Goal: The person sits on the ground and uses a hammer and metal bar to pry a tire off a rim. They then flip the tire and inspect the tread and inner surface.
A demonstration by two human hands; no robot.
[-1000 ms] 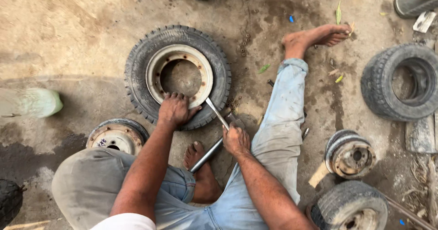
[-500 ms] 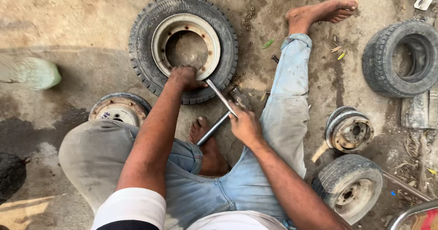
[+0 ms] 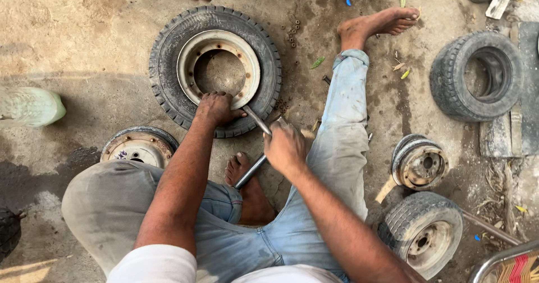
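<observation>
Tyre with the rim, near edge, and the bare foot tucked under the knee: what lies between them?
Head view: a metal bar crosses that stretch, gripped by the right hand; otherwise bare ground between the tyre and the foot.

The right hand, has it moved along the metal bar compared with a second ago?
Cannot tell: the right hand grips the metal bar beside the tyre as before; the camera itself shifted.
</observation>
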